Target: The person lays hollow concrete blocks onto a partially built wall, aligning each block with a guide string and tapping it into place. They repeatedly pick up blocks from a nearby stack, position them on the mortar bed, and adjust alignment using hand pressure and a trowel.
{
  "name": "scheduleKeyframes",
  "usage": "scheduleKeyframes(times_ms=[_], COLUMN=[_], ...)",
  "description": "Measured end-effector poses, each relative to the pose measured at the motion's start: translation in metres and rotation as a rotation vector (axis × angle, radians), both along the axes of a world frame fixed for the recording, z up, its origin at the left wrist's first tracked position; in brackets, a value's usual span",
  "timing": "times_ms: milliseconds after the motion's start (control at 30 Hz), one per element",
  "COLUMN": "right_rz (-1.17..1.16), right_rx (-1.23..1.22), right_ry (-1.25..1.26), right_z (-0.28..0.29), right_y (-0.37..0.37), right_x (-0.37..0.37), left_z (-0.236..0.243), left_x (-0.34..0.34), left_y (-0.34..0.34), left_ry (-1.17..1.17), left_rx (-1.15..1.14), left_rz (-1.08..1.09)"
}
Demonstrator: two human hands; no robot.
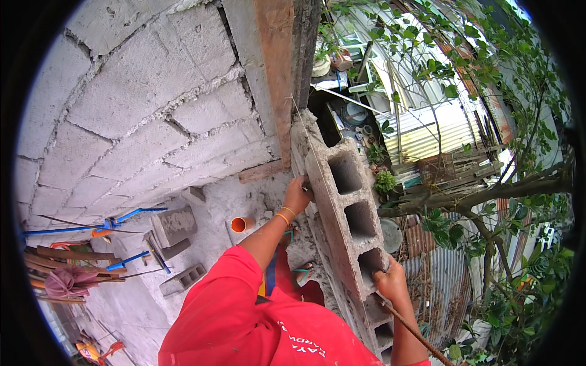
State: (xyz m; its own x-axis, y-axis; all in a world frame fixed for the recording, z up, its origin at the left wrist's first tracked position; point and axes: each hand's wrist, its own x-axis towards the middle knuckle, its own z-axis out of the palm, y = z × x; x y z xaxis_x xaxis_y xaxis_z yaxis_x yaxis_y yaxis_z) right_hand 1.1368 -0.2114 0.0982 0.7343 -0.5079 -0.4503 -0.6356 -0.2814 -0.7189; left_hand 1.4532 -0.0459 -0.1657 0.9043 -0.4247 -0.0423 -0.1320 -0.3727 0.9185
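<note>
A course of grey hollow concrete blocks (350,198) runs along the wall top in front of me, its open cells facing up. My right hand (391,282) grips the edge of one block at a cell, fingers over its rim. On the block's left side, my left hand (298,194) is closed against the face; a small dark thing shows at its fingers, too hidden to name. A thin string (310,141) stretches along the blocks beside that hand. Near my right wrist, a rusty steel bar (418,334) slants out of the block row.
A block wall (140,104) and a wooden post (274,79) rise at left and ahead. An orange pipe (240,224), loose blocks (174,227) and a blue-framed saw (113,224) lie low at left. Branches (476,207) and corrugated roofing (430,128) stand beyond the wall's right side.
</note>
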Motion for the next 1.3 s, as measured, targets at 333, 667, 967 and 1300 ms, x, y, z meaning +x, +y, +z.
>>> scheduleKeyframes(times_ms=[333, 667, 967, 1300], right_rz=[0.013, 0.033, 0.032, 0.043], right_rx=[-0.037, -0.116, -0.162, -0.002], right_ry=[0.013, 0.040, 0.039, 0.032], right_z=[-0.001, -0.001, 0.000, -0.010], right_y=[0.000, -0.003, -0.001, -0.005], right_x=[-0.002, -0.008, -0.010, -0.015], left_z=[0.036, 0.305, 0.161, 0.013], left_x=[-0.010, 0.004, 0.058, 0.070], left_y=[0.017, 0.027, 0.029, -0.042], left_ry=[0.085, -0.628, 0.502, 1.014], left_rx=[-0.028, -0.127, -0.166, -0.491], left_rz=[0.183, -0.228, 0.236, 0.168])
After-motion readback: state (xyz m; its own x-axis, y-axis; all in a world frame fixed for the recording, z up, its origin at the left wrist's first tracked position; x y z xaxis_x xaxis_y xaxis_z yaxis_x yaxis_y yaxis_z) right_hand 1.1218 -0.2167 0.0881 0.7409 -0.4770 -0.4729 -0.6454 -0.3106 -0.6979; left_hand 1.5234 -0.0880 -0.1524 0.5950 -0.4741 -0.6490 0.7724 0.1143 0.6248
